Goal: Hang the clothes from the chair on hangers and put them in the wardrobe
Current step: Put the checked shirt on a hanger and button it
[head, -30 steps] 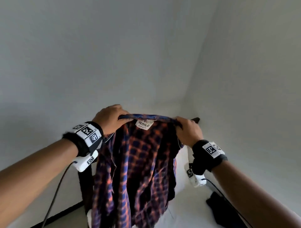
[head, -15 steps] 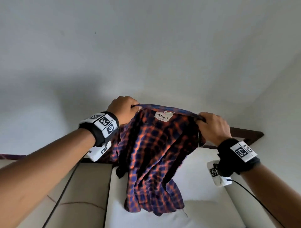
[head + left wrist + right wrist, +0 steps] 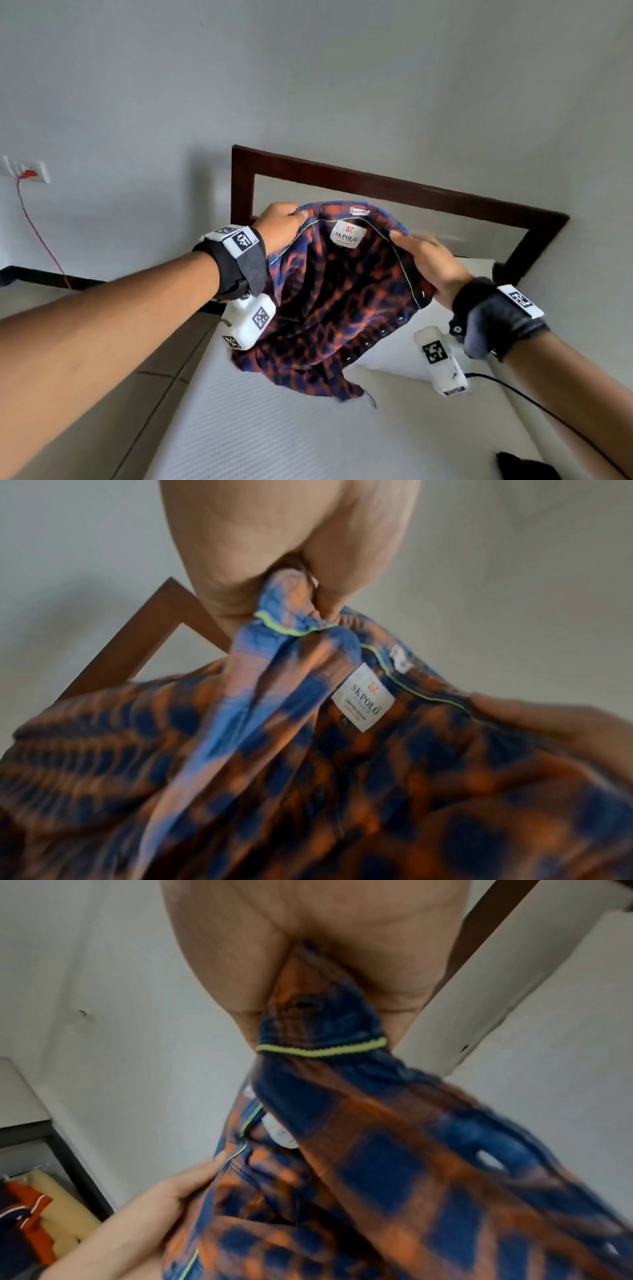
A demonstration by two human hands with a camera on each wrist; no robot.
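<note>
While both hands pinch its collar, a plaid shirt [image 3: 329, 294] is held open in the air above a bed [image 3: 274, 428].

The left hand [image 3: 279, 222] is closed on the collar's left end and the right hand [image 3: 430, 263] on its right end, fabric bunched between thumb and fingers (a white brand label faces the viewer between them), and the shirt's tail hangs just over the white mattress, in front of a dark wooden headboard [image 3: 394, 188]. No hanger is seen. The shirt would best be lowered flat with the collar kept stretched and the front left open, so that a hanger can be slid into the shoulders; an uneven grip would likely let one shoulder sag and twist.
</note>
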